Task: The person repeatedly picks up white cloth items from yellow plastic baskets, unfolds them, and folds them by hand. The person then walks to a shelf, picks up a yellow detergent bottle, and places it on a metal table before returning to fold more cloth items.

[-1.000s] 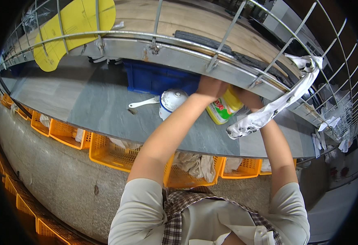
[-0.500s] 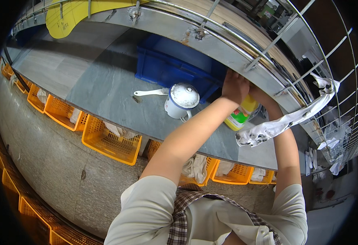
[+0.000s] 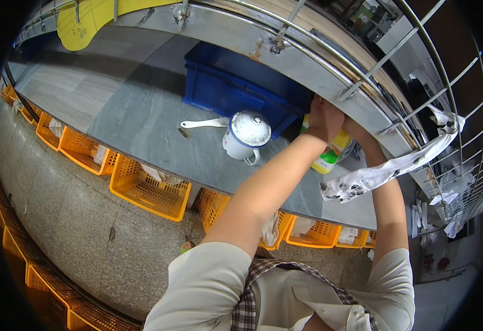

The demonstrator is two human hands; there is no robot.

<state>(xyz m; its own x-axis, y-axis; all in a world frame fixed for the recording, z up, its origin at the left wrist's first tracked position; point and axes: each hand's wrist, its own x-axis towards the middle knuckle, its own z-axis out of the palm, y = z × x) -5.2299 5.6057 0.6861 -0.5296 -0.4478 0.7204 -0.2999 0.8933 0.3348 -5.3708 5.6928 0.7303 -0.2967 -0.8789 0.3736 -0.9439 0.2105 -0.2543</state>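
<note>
1. While the view has swung lower than half a second ago, both hands stay clasped: left hand (image 3: 323, 116) and right hand (image 3: 356, 131) grasping the yellow-green plastic bottle (image 3: 329, 156) above the grey stone bench (image 3: 142, 127).
2. White, stained rag (image 3: 385, 174) trails from the right hand.
3. Lidded white enamel mug (image 3: 245, 138) stands beside the blue crate (image 3: 236, 83).

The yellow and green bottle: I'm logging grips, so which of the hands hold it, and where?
Both hands meet at the top of the yellow and green bottle: the left hand over its cap end, the right hand beside it. The exact finger hold is hidden.
</note>
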